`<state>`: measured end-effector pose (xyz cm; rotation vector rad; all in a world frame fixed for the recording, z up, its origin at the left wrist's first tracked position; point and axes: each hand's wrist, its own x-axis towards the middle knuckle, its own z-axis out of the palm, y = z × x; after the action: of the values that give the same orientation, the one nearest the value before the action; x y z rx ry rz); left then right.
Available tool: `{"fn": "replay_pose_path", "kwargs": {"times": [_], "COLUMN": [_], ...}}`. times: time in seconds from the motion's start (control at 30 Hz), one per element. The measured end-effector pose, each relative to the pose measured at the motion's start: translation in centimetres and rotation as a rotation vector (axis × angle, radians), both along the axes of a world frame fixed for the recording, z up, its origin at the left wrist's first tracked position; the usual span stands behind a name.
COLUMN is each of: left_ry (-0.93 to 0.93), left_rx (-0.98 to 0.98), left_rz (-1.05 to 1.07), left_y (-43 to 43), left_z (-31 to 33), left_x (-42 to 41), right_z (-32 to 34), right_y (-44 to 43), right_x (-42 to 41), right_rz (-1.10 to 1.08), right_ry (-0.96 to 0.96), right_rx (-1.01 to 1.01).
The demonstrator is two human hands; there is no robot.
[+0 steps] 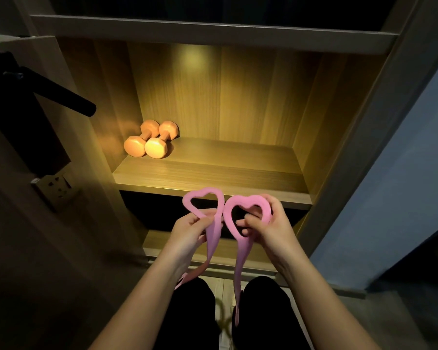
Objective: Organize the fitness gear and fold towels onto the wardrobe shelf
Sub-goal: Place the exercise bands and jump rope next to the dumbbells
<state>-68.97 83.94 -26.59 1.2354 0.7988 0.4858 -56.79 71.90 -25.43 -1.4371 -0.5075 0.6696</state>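
Note:
I hold a pink resistance band with two heart-shaped handles just below the front edge of the lit wardrobe shelf [213,178]. My left hand [190,229] pinches the bottom of the left heart handle [203,202]. My right hand [268,226] grips the right heart handle [247,205], fingers curled through its opening. The pink straps [240,261] hang down from both handles toward my legs. Two orange dumbbells [151,140] lie side by side at the shelf's back left corner.
A shelf board [213,31] spans above the lit compartment, and a lower shelf [213,248] sits behind my hands. A black door handle [61,93] sticks out at left above a wall socket [57,186]. A blue wall [402,185] stands at right.

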Motion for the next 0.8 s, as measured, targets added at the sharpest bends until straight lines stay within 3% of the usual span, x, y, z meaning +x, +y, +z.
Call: {"fn": "replay_pose_path", "kwargs": {"times": [0.13,0.37,0.57,0.73,0.8], "left_ry": [0.016,-0.04,-0.152,-0.231,-0.213], "left_rx": [-0.081,0.04,0.076,0.058,0.093], "left_rz": [0.016,-0.1,-0.195,-0.339,-0.381], "left_y": [0.1,-0.8,-1.3,-1.3,-1.3], "left_z": [-0.2,-0.2,-0.4,-0.2,-0.1], "left_x": [0.4,0.3,-0.2,-0.4,-0.5], "right_z": [0.9,1.6,1.4,1.1,1.3], "right_y": [0.1,0.9,1.4,1.7,1.7], "right_x": [-0.2,-0.8,-1.0,-1.4,-1.3], "right_rz": [-0.035,0.013,-0.088,-0.117,-0.081], "right_ry": [0.161,0.054,-0.071,0.126,0.315], "right_rx": [0.055,0.063,0.022,0.095,0.148]}}
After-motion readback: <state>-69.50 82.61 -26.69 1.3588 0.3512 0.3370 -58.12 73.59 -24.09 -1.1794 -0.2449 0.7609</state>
